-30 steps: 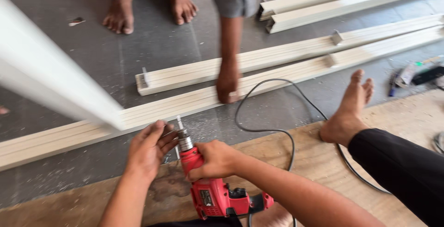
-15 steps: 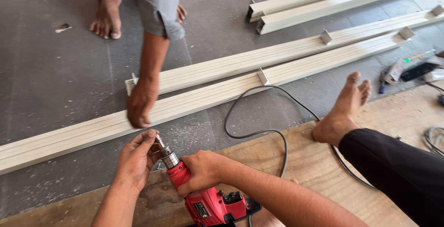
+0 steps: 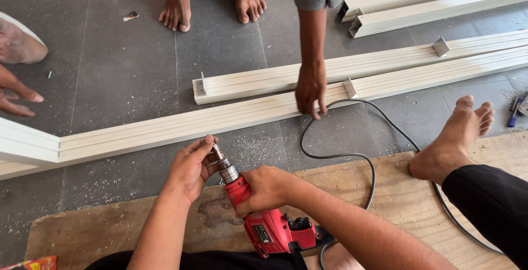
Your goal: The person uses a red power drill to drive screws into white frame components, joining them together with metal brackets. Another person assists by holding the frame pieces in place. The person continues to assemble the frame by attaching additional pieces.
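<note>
Gripping the red electric drill (image 3: 269,223) around its front body, the right hand (image 3: 264,188) holds it low over the wooden board (image 3: 110,226) on the floor, chuck (image 3: 226,170) aimed up and away. The left hand (image 3: 192,165) pinches the chuck's tip with its fingers closed on it. Beyond, a co-worker's hand (image 3: 311,89) rests on a long cream profile (image 3: 165,129), near the drill's black cable (image 3: 352,157).
</note>
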Available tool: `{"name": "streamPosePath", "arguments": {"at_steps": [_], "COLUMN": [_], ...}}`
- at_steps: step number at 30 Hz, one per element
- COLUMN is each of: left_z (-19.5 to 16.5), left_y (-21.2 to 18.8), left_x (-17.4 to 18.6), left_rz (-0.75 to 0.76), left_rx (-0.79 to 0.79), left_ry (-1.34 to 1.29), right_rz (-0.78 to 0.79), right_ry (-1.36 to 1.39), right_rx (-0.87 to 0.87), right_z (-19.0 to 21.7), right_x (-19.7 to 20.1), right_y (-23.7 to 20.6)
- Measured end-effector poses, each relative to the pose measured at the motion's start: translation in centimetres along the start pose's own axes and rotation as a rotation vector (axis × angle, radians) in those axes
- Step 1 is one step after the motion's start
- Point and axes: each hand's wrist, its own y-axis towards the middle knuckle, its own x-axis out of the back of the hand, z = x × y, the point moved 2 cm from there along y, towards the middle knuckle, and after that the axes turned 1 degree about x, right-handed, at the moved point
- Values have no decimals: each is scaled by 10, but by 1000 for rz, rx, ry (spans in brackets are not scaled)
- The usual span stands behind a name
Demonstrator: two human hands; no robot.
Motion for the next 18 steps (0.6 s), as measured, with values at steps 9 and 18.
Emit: {"name": "streamPosePath", "arguments": {"at_steps": [9, 18], "left_z": [-4, -8], "left_y": [7, -7], "left_x": [4, 9], "left_rz": [45, 262], "left_rx": [-2, 164], "left_ry": [249, 541], "right_rz": [10, -565], "right_ry": [-13, 298], "right_rx": [-72, -79], "right_z": [-6, 9], "right_x": [-9, 9], "right_y": [12, 17]}}
